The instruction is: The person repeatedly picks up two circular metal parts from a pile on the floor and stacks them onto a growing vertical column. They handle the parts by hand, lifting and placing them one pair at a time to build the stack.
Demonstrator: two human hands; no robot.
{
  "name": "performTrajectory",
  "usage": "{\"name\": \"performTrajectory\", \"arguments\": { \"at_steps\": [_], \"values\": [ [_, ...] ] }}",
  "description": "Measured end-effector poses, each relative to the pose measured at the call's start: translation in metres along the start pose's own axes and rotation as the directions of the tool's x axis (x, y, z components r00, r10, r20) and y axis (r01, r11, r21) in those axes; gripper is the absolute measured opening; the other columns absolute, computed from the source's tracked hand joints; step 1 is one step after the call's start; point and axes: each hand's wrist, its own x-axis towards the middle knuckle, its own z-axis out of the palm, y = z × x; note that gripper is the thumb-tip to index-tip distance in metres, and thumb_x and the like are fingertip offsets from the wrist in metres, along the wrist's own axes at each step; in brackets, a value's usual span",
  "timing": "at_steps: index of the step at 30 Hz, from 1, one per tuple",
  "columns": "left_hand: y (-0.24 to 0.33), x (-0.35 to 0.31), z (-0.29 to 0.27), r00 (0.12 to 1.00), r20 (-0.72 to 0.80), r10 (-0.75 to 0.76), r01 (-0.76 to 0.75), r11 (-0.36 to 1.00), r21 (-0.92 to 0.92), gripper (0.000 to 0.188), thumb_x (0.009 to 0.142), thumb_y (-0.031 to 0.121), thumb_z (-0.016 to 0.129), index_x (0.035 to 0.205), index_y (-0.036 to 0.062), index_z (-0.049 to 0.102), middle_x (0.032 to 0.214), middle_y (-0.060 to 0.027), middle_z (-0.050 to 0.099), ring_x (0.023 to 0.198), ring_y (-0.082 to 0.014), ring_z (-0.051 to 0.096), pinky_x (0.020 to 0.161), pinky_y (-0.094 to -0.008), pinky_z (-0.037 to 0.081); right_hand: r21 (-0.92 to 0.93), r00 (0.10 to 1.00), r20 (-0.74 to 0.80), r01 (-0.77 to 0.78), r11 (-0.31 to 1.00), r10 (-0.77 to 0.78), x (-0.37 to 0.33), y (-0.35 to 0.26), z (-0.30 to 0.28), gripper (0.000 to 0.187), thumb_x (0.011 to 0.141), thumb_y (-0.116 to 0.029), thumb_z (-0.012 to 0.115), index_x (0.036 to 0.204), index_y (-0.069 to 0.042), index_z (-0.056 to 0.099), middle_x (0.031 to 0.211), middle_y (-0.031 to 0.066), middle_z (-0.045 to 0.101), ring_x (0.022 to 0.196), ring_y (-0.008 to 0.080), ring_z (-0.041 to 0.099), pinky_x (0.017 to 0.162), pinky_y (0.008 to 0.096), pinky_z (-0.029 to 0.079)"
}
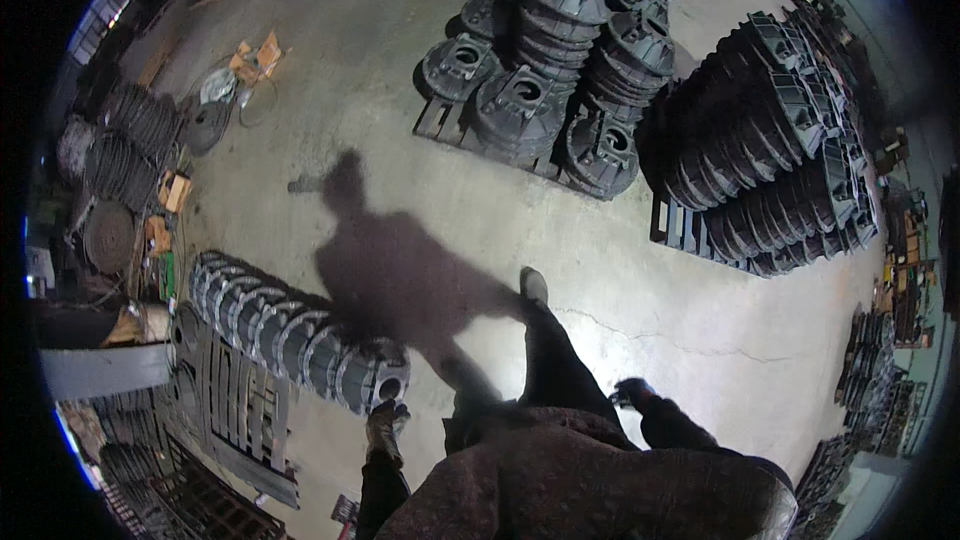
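Note:
My left hand (384, 430), in a worn light glove, hangs low beside the near end of a row of ribbed metal housings (285, 330) lying on the floor. Its fingers are loosely bent and apart, with nothing visible in them. Whether it touches the end housing, which has a round hole, I cannot tell. On the other side of my body, my right hand (630, 394), in a dark glove, hangs over bare concrete. Its fingers are slightly curled and apart, and no object shows in it.
Stacked dark housings (520, 115) stand on a pallet (445, 127) ahead. Larger stacks (740, 130) lean on another pallet at the right. Slatted metal frames (245, 400) and coiled material (120, 165) line the left. Racks of parts (870, 370) run along the right. A crack (690, 345) crosses the floor.

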Motion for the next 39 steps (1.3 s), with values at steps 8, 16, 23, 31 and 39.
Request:
{"name": "performTrajectory", "arguments": {
  "at_steps": [8,16,23,31,39],
  "values": [
    [0.052,0.059,0.155,0.913,0.37,0.172,-0.372,-0.019,0.928,0.076,0.091,0.067,0.061,0.144,0.0115,0.06,0.142,-0.0153,0.063,0.135,-0.0332,0.052,0.114,-0.0417,0.04,0.262,0.984,-0.069,0.175,0.949,-0.163,0.037,-0.096,-0.049,0.036,0.1,-0.023,0.055,0.124,0.002,0.063,0.114,0.03,0.073,0.092,0.0423,0.075,0.078,0.0477,0.06],
    [0.198,0.074,0.381,0.856,0.493,0.156,-0.446,-0.259,0.857,0.045,0.099,0.032,0.066,0.135,0.006,0.066,0.139,-0.0162,0.066,0.131,-0.0363,0.059,0.112,-0.044,0.046,0.29,0.929,-0.132,0.371,0.882,-0.347,0.132,-0.316,-0.096,0.034,0.103,-0.033,0.06,0.127,-0.01,0.063,0.113,0.0203,0.077,0.086,0.0353,0.076,0.072,0.0439,0.057],
    [0.339,0.117,0.586,0.843,0.388,0.373,-0.282,-0.309,0.908,0.037,0.099,0.031,0.059,0.128,0.011,0.07,0.12,-0.0165,0.073,0.113,-0.0368,0.069,0.096,-0.0474,0.055,0.181,0.945,-0.188,0.302,0.936,-0.269,0.195,-0.487,-0.036,0.033,0.101,-0.026,0.059,0.128,-0.007,0.064,0.11,0.0198,0.076,0.083,0.0296,0.073,0.068,0.0392,0.054],
    [0.479,0.278,0.844,0.566,0.818,-0.101,-0.609,-0.72,0.332,0.038,0.097,0.033,0.06,0.126,0.0109,0.068,0.124,-0.0188,0.068,0.122,-0.0363,0.06,0.105,-0.0511,0.049,0.151,0.971,-0.199,0.161,0.975,-0.13,0.26,-0.565,0.021,0.034,0.102,-0.031,0.06,0.127,-0.008,0.065,0.109,0.0136,0.078,0.084,0.0218,0.072,0.07,0.0359,0.054],
    [0.464,0.44,1.063,0.185,0.718,-0.671,-0.364,-0.726,-0.584,0.035,0.099,0.016,0.051,0.128,0.0076,0.067,0.131,-0.0104,0.069,0.13,-0.0239,0.06,0.123,-0.043,0.034,-0.771,0.698,-0.247,0.279,0.573,-0.672,0.412,-0.7,-0.004,0.034,0.097,-0.036,0.063,0.105,-0.005,0.074,0.106,0.0221,0.073,0.096,0.0418,0.069,0.08,0.0472,0.053]
  ]
}}
